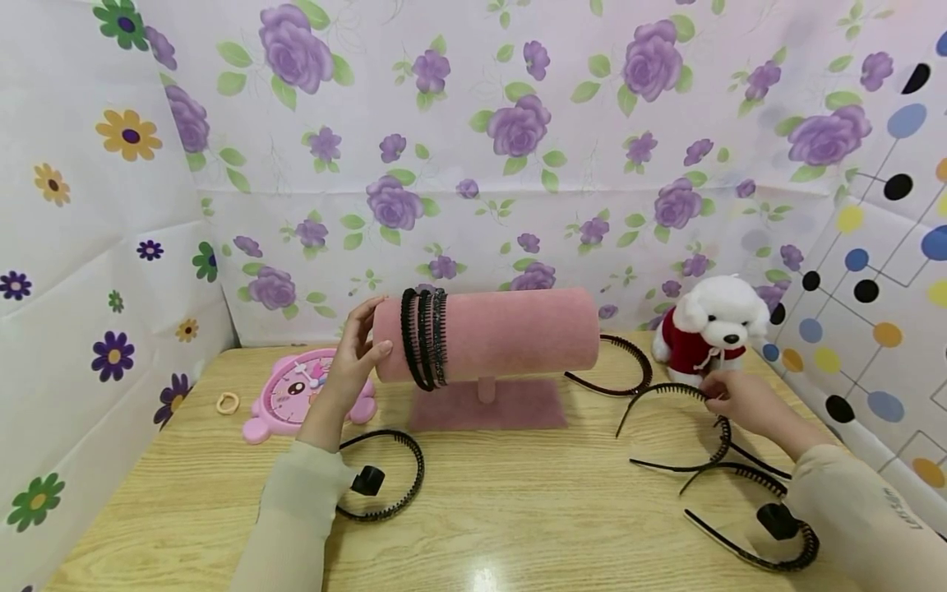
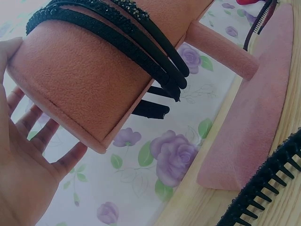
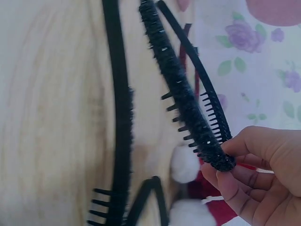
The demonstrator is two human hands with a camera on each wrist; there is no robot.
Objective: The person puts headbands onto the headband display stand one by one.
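Note:
My left hand (image 1: pixel 355 353) grips the left end of a pink plush headband stand (image 1: pixel 510 333), thumb in front and the other fingers round the end face. Several black toothed headbands (image 1: pixel 424 337) sit side by side on the roll near this hand; the left wrist view shows beaded ones (image 2: pixel 108 33). Over the right side of the table, my right hand (image 1: pixel 740 403) pinches a black sparkly headband (image 3: pixel 178 84) with comb teeth, between thumb and fingers. Its open ends point left in the head view. Another black headband (image 1: pixel 806 547) lies under the right forearm.
A dark red headband (image 1: pixel 644 362) lies behind the stand's right end, beside a white toy dog (image 1: pixel 718 316) in red. Near the left forearm are a black headband (image 1: pixel 422 469), a pink toy clock (image 1: pixel 284 399) and a small beige ring (image 1: pixel 228 403). Patterned cloth walls surround the table.

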